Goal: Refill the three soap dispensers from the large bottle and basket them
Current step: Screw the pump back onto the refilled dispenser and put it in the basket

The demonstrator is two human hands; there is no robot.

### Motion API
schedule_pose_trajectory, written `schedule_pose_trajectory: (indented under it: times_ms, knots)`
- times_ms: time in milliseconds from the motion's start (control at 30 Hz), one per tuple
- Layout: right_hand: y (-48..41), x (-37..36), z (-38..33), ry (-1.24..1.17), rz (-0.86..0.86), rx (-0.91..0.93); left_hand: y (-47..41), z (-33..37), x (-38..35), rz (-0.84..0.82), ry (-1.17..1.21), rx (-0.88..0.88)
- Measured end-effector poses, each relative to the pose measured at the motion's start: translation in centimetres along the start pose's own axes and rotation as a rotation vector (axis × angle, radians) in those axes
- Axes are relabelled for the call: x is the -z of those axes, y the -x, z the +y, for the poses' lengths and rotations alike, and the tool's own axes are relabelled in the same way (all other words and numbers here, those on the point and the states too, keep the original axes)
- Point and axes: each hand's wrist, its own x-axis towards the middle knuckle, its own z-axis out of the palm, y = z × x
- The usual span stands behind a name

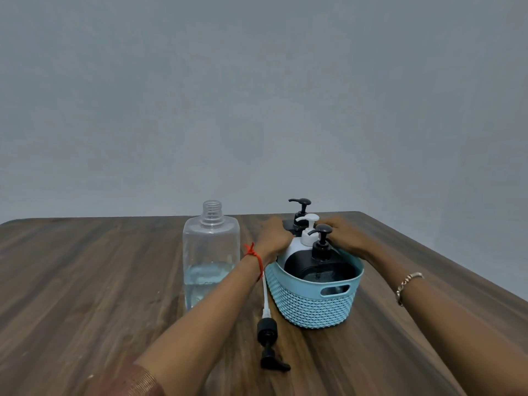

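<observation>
Head view: three dispensers (320,262) stand upright in the blue basket (311,305), spouts pointing left. Either side, left hand (274,237) and right hand (347,237) flank them, fingers hidden, so grip's unclear. Beside the basket's left, large bottle (211,252) upright, uncapped, on the wooden bench (85,267); grey wall (257,95) behind.

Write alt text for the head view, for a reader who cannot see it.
A person's left hand and right hand reach around three pump dispensers, two black and one white, standing in a light blue basket on a wooden table. Left of it stands a large clear bottle, uncapped and partly full; a black pump lies nearer the camera.
</observation>
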Motion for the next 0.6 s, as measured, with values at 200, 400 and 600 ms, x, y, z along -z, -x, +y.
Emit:
schedule_pose_trajectory:
  times_ms: [200,400,600]
  knots:
    - [-0.9,-0.6,0.7,0.041,0.000,-0.020,1.3,1.5,0.5,-0.099,-0.231,-0.015]
    - [-1.0,-0.5,1.1,0.054,0.007,-0.035,2.6,2.4,1.1,-0.128,-0.294,-0.028]
    - [0.7,2.0,-1.6,-0.154,0.418,0.008,5.2,5.0,3.6,-0.071,-0.287,-0.057]
